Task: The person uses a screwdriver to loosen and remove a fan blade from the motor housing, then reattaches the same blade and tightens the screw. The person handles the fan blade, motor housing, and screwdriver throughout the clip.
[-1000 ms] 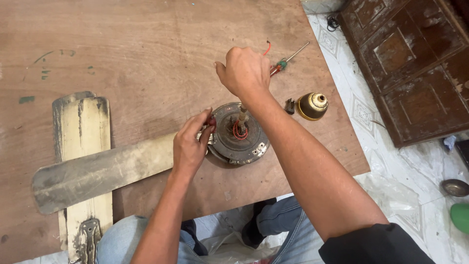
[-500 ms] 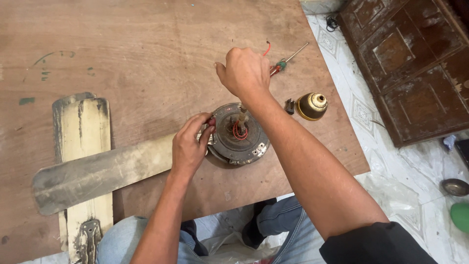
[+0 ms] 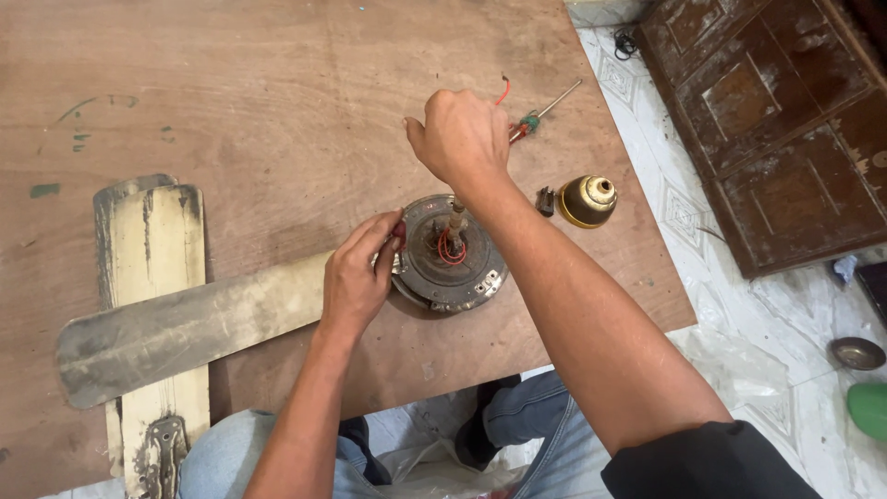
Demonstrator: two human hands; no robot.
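A round grey fan motor [image 3: 462, 277] lies on a wooden board [image 3: 277, 92], with a short shaft and red wire coils at its centre. One dusty fan blade [image 3: 185, 333] runs left from it. My left hand [image 3: 356, 277] rests at the motor's left rim, its fingertips pinched on a small red part [image 3: 399, 229]. Above and behind the motor, my right hand [image 3: 462, 134] is raised in a fist; a thin red wire [image 3: 504, 90] pokes out from its far side.
A screwdriver [image 3: 545, 106] with a green and red handle lies just right of my right hand. A brass cup-shaped cover [image 3: 591, 199] and a small black piece [image 3: 547, 200] sit right of the motor. A second blade [image 3: 152, 249] lies at left. A dark wooden cabinet [image 3: 767, 120] stands at right.
My left hand's fingers have shifted slightly at the motor's rim. The right hand stays raised in about the same place.
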